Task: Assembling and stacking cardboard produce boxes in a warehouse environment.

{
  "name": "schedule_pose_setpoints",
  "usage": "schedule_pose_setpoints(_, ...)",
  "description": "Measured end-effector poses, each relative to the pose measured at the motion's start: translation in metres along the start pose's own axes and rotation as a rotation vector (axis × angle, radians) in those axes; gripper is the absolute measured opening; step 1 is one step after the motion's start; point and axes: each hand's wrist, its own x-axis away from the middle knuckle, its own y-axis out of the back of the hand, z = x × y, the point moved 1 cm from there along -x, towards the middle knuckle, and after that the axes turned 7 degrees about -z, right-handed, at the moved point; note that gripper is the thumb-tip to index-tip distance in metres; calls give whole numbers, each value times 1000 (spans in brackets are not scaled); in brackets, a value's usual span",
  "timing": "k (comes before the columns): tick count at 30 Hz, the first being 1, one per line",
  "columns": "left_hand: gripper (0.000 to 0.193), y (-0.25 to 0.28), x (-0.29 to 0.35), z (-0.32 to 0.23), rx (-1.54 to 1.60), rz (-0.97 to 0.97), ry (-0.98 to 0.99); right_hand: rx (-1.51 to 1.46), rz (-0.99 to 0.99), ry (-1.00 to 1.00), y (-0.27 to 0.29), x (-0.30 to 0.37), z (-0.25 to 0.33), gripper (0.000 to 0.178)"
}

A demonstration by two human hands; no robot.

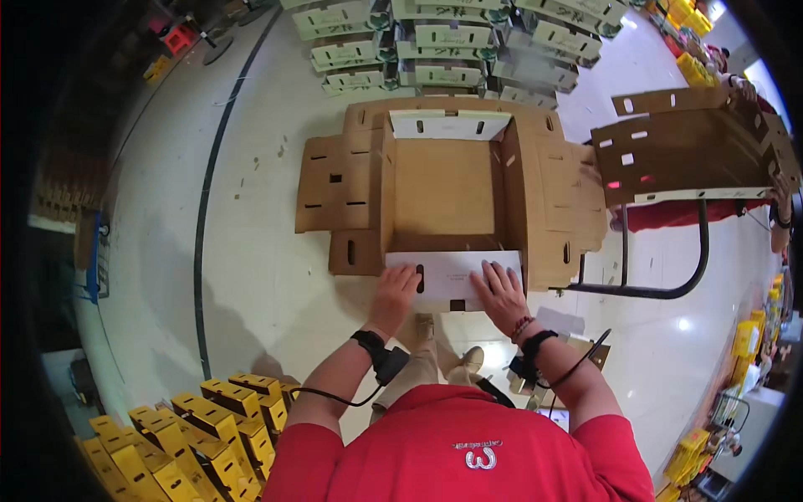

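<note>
Red shirt (401, 456) is looming nearest. Ahead, the flap (452, 272) is running crosswise under my spread right grip (500, 297); whether left grip (396, 293) is pinching its left end, I cannot tell.

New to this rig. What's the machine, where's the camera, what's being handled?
No machine: a person's bare hands, seen from a downward-looking fisheye camera on their head, so straight edges bend. Left hand and right hand both touch the white end panel of an open brown cardboard box; whether they grip it isn't clear. Its flaps spread sideways; its support is mostly hidden. Black wristbands carry cables. At right, another person's hand is at a cardboard piece. Stacked pale boxes stand ahead, yellow boxes lower left.
</note>
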Motion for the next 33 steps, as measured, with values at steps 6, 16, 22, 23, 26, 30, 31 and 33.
schedule_pose_setpoints(6, 39, -13, 6, -15, -38, 319, -92, -401, 270, -79, -33, 10, -6, 42)
schedule_pose_setpoints(16, 40, -25, -11, -5, 255, 790, 93, -628, 517, -199, -42, 5, -20, 39)
schedule_pose_setpoints(22, 69, -39, -25, -7, 457, 991, 85, -429, 695, -154, -56, 3, -15, 14)
schedule_pose_setpoints(23, 68, -38, -27, -3, 463, 1069, 108, -509, 689, -146, -63, -2, -15, 18)
schedule_pose_setpoints(26, 67, -42, -37, -4, 500, 1080, 41, -447, 534, -294, -98, -11, -12, 19)
schedule_pose_setpoints(30, 67, -69, -29, -42, 511, 994, 83, -385, 617, -438, -159, -15, 18, 19)
schedule_pose_setpoints(31, 67, -84, -23, -57, 471, 1072, 194, -332, 617, -506, -175, -19, 26, 19)
schedule_pose_setpoints(33, 66, -104, -17, -76, 494, 1048, -19, -151, 588, -699, -198, -31, 31, 20)
